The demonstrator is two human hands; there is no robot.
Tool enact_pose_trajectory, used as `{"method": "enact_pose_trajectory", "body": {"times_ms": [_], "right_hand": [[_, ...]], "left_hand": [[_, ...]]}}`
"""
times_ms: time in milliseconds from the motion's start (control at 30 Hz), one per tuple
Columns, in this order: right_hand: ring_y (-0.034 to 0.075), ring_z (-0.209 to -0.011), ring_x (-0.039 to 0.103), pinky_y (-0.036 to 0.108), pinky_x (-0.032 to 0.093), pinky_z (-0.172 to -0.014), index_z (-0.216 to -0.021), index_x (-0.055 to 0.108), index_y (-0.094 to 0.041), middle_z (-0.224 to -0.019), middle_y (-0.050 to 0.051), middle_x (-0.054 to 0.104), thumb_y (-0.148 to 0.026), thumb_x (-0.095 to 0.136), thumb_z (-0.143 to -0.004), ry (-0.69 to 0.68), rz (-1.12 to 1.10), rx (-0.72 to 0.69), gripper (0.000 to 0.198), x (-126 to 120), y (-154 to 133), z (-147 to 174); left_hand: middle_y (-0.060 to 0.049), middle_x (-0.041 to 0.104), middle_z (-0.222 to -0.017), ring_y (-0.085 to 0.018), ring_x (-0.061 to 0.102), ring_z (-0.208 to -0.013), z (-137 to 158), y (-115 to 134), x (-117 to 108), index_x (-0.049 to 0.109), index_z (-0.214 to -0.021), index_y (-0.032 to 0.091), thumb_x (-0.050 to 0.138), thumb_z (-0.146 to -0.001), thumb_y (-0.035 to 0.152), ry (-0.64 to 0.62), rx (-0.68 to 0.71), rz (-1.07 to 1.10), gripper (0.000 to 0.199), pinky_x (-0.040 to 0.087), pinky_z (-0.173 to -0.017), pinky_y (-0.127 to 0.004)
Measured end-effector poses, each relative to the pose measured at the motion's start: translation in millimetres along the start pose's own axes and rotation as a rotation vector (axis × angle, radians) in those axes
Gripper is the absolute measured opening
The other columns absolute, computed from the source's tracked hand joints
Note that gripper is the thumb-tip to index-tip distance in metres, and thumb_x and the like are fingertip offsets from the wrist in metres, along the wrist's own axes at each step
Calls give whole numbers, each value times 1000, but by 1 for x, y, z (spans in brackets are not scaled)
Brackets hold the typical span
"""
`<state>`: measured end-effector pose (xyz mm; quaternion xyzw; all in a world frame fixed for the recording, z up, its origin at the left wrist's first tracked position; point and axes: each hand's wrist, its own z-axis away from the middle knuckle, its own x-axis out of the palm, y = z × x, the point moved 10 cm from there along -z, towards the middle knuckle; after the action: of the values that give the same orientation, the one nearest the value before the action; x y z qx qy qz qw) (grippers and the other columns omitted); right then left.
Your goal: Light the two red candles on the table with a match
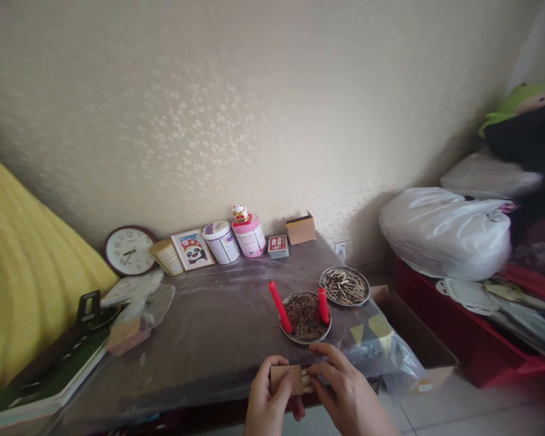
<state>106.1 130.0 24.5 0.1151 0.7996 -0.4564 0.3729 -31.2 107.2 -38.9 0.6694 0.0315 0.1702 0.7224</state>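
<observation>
Near the front edge of the table, my left hand (271, 399) is closed around a small brown matchbox (285, 374). Its inner tray is slid out on the right, showing pale matches (306, 380). My right hand (340, 387) closes its fingers and thumb on that open end; whether it also pinches a single match cannot be made out. Just beyond my hands sits a round metal dish (303, 340) with dark, burnt-looking bits in it. Two red candles stand in the dish, the left candle (280, 309) tilted and the shorter right candle (323, 306) nearly upright. No flame shows on either.
A second dish (367, 298) heaped with matchsticks adjoins the candle dish. Along the wall stand a clock (129, 249), a panda picture (193, 249), two tubs, a card tin (278, 246) and a carton (300, 229). A cardboard box (418, 333) is right of the table.
</observation>
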Motion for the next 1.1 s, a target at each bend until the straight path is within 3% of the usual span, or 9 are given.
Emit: {"method": "enact_pose_trajectory", "body": {"times_ms": [367, 600, 767, 900, 1100], "right_hand": [[21, -100, 65, 31, 52, -86, -82, 57, -21, -120, 11, 58, -5, 49, -82, 45, -98, 52, 18, -4, 3, 1], [19, -92, 66, 28, 50, -82, -84, 58, -22, -117, 8, 58, -16, 48, -91, 63, -199, 76, 13, -10, 7, -1], [22, -96, 63, 30, 48, -83, -84, 59, -21, -108, 9, 63, -30, 51, -92, 150, -358, 151, 14, -25, 20, -3], [21, -76, 62, 27, 48, -68, -84, 57, -19, -79, 5, 66, -44, 48, -92, 116, -587, 300, 28, -13, 34, -3], [20, -75, 61, 29, 48, -69, -79, 58, -18, -75, 4, 66, -52, 52, -89, 39, -844, 354, 35, 7, 36, -6]], "left_hand": [[2, 63, -55, -14, 53, -35, -2, -6, 4, 56, -87, 19, 69, -72, 40, -42, -24, 67, 29, 40, -37, -25], [0, 68, -62, -12, 54, -36, -6, -15, 1, 53, -89, 18, 69, -73, 36, -61, -87, 225, 28, 38, -36, -24], [2, 64, -54, -11, 50, -34, -8, -15, -9, 52, -86, 18, 71, -70, 36, 18, -112, 279, 32, 35, -34, -23], [3, 62, -51, -12, 52, -37, -6, -14, -10, 52, -87, 18, 68, -73, 36, 39, -108, 297, 29, 36, -36, -23], [2, 62, -53, -12, 50, -35, -6, -12, -5, 54, -86, 17, 74, -66, 38, 24, -114, 311, 35, 35, -34, -24]]}}
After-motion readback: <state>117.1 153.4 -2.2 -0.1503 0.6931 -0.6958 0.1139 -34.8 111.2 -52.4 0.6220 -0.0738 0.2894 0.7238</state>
